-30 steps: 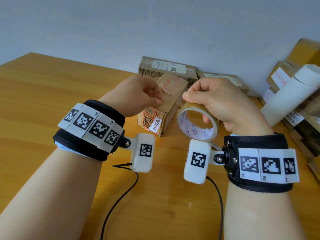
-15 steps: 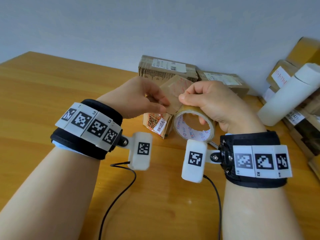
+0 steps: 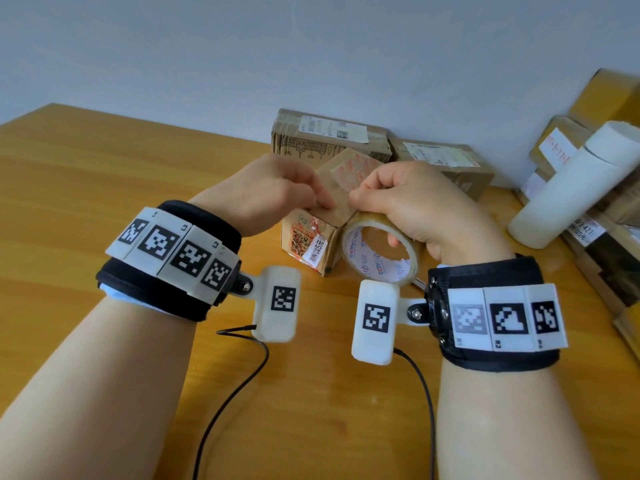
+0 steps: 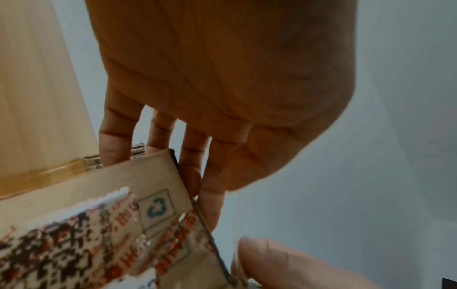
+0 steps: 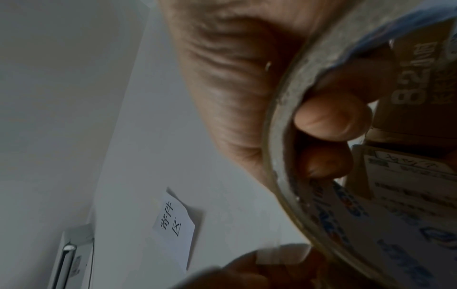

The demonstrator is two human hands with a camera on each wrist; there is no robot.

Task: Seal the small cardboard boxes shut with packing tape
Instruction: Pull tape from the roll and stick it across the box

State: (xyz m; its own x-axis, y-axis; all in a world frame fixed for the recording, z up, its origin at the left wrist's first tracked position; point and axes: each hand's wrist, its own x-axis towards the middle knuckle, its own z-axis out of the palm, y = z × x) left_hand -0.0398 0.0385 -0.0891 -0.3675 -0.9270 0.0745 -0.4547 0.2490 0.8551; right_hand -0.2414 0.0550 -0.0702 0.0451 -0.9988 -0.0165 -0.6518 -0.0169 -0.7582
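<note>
On the worktop (image 3: pixel 104 188), the small box (image 3: pixel 322 233) sits tilted, long axis running away from you; you're starting its first strip. Your right hand (image 3: pixel 412 209) curls through the tape roll (image 3: pixel 379 251); your left hand (image 3: pixel 277 192) pinches the box top. Next, pull tape along the seam

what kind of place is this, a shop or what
Probably a parcel packing or mailing spot: labelled cardboard parcels piled along the wall on a wooden table, and a packing tape roll in the right hand.
</note>
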